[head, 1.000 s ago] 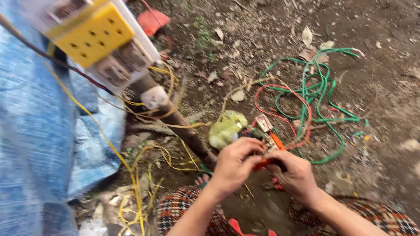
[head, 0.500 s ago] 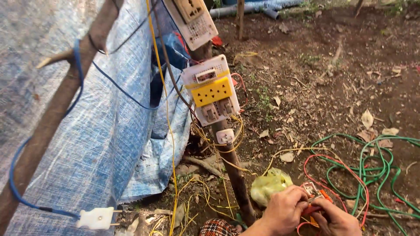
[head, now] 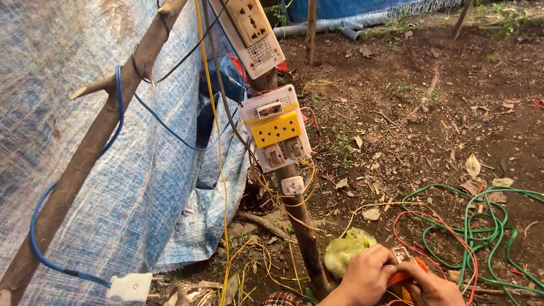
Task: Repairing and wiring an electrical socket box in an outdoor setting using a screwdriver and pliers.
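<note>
At the bottom right of the frame, an orange tool (head: pixel 403 278) with a small whitish plug-like part (head: pixel 401 253) at its tip sits between both hands. The left hand (head: pixel 368 273) curls over it from the left, fingers clenched around it; the right hand (head: pixel 432 286) grips it from the right, knuckles up. Just left lies a yellow-green plastic bag (head: pixel 345 249). Green and red wires (head: pixel 481 229) coil to the right. Up the wooden post (head: pixel 303 226), a yellow-and-white socket board (head: pixel 276 129).

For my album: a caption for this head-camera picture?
Two hands, left and right, grip an orange tool beside a post hung with socket boards.
</note>
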